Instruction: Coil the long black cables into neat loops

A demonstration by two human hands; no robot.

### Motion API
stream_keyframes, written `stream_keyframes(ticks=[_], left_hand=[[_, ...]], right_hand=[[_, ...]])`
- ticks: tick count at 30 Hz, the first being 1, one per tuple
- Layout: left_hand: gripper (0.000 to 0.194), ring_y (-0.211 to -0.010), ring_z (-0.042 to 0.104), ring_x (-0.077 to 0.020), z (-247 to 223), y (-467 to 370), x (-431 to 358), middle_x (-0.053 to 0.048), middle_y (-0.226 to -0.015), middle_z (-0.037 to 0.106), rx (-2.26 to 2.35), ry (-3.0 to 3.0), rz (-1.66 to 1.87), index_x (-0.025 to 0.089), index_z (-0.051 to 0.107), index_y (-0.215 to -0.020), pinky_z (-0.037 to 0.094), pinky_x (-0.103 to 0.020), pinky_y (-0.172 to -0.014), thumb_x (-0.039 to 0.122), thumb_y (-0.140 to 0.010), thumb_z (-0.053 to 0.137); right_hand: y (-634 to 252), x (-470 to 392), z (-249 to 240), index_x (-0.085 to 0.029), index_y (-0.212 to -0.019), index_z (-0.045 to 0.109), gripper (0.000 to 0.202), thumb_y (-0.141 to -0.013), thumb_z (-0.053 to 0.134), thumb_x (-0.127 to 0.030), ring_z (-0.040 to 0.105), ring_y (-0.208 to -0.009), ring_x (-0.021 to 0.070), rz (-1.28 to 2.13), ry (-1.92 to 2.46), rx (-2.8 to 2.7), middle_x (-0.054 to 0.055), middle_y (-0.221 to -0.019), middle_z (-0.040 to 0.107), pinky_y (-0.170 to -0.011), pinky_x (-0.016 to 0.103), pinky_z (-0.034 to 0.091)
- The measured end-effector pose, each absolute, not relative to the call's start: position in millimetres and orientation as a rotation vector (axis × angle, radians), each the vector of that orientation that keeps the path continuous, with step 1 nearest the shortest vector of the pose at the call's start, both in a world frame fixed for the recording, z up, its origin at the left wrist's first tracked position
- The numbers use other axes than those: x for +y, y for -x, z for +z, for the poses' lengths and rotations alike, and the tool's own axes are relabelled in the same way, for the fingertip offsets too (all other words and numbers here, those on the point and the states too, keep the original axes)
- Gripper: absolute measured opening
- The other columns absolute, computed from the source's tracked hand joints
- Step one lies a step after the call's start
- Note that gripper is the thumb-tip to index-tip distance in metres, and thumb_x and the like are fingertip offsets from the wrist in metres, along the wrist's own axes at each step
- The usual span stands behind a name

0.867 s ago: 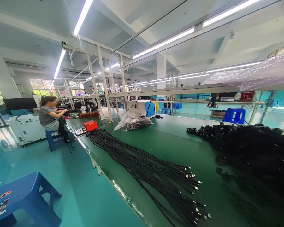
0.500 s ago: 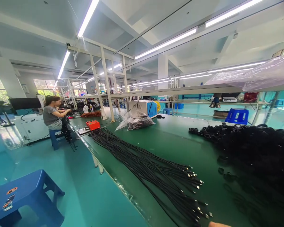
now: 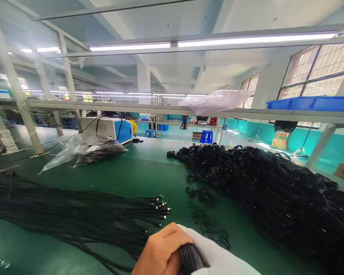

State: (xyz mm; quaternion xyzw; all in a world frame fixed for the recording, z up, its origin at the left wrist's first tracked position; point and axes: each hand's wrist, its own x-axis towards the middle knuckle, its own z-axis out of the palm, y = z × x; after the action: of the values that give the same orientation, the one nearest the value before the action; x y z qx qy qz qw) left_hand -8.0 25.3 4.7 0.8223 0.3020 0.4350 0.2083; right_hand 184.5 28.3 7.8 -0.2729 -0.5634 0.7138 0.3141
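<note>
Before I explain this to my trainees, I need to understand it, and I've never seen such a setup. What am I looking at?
No machine does the handling here: this is a person's bare hand, and I can't tell whether left or right. The view comes from a camera worn on the head, looking forward and down.

On the green table, black cables with pale tips lie to the left, and a pile of black loops to the right. Farther back are a clear bag and a blue-and-white box.

The hand seems to hold a dark ribbed bundle, too cut off to name surely.
</note>
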Motion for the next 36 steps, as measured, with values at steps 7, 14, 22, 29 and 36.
stream_keyframes(ticks=[7, 14, 22, 29, 36], left_hand=[[0.029, -0.079, 0.058, -0.0153, 11.8, 3.5, 30.1, -0.004, -0.085, 0.062, 1.138, -2.149, 0.995, 0.02, 0.064, -0.085, 0.044, -0.023, -0.073, 0.011, -0.085, 0.037], [0.029, -0.069, 0.054, -0.0135, 19.8, -10.2, 37.8, 0.001, -0.084, 0.059, 1.419, -1.974, 0.851, 0.023, 0.06, -0.101, 0.04, -0.023, -0.064, 0.012, -0.077, 0.046], [0.018, -0.052, 0.051, -0.0119, 13.3, -23.6, 47.9, 0.005, -0.063, 0.057, 1.507, -1.61, 0.78, 0.02, 0.059, -0.087, 0.036, -0.021, -0.049, 0.018, -0.071, 0.052], [0.01, -0.051, 0.046, -0.0107, 3.5, -30.1, 47.1, 0.006, -0.06, 0.055, 1.588, -1.553, 0.785, 0.021, 0.053, -0.078, 0.033, -0.02, -0.046, 0.016, -0.069, 0.054], [0.012, -0.054, 0.042, -0.0117, 17.0, -28.2, 43.6, 0.007, -0.057, 0.054, 1.712, -1.822, 0.541, 0.022, 0.046, -0.065, 0.026, -0.022, -0.048, 0.014, -0.069, 0.053]], right_hand=[[-166.2, 43.7, -6.7, -0.016, -0.116, 0.054, 0.032, -0.089, 0.055, -0.034, 0.059, -0.095, 0.0201, 2.083, 0.468, -1.464, 0.008, -0.114, 0.057, -0.079, 0.04, 0.052], [-171.2, 60.5, -39.4, -0.013, -0.111, 0.057, 0.039, -0.082, 0.063, -0.038, 0.062, -0.086, 0.0191, 2.171, 0.431, -1.301, 0.009, -0.103, 0.062, -0.068, 0.033, 0.055], [-170.7, 62.7, -47.0, -0.007, -0.108, 0.062, 0.049, -0.069, 0.074, -0.033, 0.064, -0.088, 0.0247, 2.142, 0.478, -1.222, 0.012, -0.088, 0.065, -0.067, 0.035, 0.056], [-165.6, 55.2, -40.1, -0.006, -0.099, 0.067, 0.04, -0.069, 0.073, -0.03, 0.064, -0.077, 0.0207, 2.156, 0.492, -1.237, 0.011, -0.077, 0.065, -0.064, 0.032, 0.056], [-166.1, 46.3, -30.4, -0.006, -0.088, 0.068, 0.029, -0.065, 0.073, -0.024, 0.06, -0.069, 0.0156, 2.216, 0.527, -1.113, 0.009, -0.073, 0.061, -0.057, 0.025, 0.053]])
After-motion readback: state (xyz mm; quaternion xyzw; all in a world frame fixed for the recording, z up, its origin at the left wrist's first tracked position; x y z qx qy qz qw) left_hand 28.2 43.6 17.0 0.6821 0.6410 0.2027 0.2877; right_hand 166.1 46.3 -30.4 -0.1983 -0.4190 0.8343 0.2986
